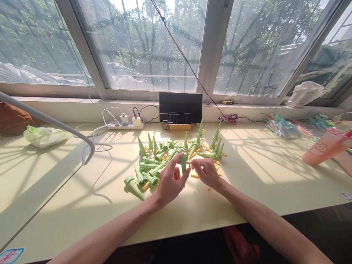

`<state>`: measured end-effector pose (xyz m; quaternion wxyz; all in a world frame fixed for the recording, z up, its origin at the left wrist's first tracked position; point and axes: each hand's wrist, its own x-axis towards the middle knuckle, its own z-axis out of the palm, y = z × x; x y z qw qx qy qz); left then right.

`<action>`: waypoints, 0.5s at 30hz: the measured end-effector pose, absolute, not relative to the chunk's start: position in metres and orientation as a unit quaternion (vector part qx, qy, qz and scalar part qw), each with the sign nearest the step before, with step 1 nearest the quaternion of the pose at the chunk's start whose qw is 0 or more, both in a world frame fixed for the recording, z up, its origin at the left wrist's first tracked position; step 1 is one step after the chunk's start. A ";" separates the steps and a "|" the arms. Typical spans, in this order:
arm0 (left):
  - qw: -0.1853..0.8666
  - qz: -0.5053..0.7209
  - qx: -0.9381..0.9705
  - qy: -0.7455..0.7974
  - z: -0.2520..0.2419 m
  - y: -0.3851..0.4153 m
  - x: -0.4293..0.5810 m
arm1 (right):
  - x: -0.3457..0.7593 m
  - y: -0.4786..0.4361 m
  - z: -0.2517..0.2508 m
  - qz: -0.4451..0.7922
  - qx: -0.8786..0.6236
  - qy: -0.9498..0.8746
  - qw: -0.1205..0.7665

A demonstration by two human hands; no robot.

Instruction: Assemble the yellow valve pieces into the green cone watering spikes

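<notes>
Over the near middle of the table (255,176), the left hand (171,180) pinches a green cone (183,164) between thumb and fingertips, holding it upright with the wide end up and the point down, just above the table top. The right hand (208,172) sits just beside it, fingertips closed on a small yellow piece (190,162) at the cone's wide end; the fingers hide most of that piece. Both hands are close together, nearly touching, and the bare forearms come in from the lower edge

Right behind the hands and to their left lies a pile of green cones (162,159), some standing on their wide ends, most lying on their sides, with loose yellow pieces (194,176) scattered among them

Farther back, a black screen (180,106) stands on a wooden stand (177,127) against the sill, with a power strip (125,125) to its left and a red and black cable (228,119) coiled to its right. A pink cup (323,148) lies tilted at the far right, a crumpled plastic bag (44,135) sits at the far left, and a grey tube (55,123) curves across the left side. Sunlit windows (137,44) fill the background
</notes>
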<state>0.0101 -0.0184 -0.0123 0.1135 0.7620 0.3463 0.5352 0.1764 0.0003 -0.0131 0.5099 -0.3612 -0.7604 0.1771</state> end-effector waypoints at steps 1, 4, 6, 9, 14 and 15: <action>0.113 0.534 0.763 0.346 -0.012 -0.019 0.010 | 0.177 0.000 -0.014 0.181 -0.362 -0.756 0.514; 0.108 0.532 0.765 0.346 -0.013 -0.019 0.010 | 0.177 0.000 -0.015 0.186 -0.363 -0.751 0.520; 0.102 0.535 0.764 0.345 -0.012 -0.019 0.010 | 0.178 -0.002 -0.014 0.179 -0.364 -0.754 0.517; 0.107 0.540 0.756 0.354 -0.011 -0.018 0.010 | 0.178 -0.005 -0.008 0.173 -0.368 -0.754 0.516; 0.132 0.543 0.738 0.378 -0.008 -0.017 0.009 | 0.175 -0.008 -0.001 0.145 -0.354 -0.739 0.554; 0.133 0.544 0.737 0.378 -0.008 -0.017 0.009 | 0.175 -0.008 0.000 0.144 -0.349 -0.739 0.559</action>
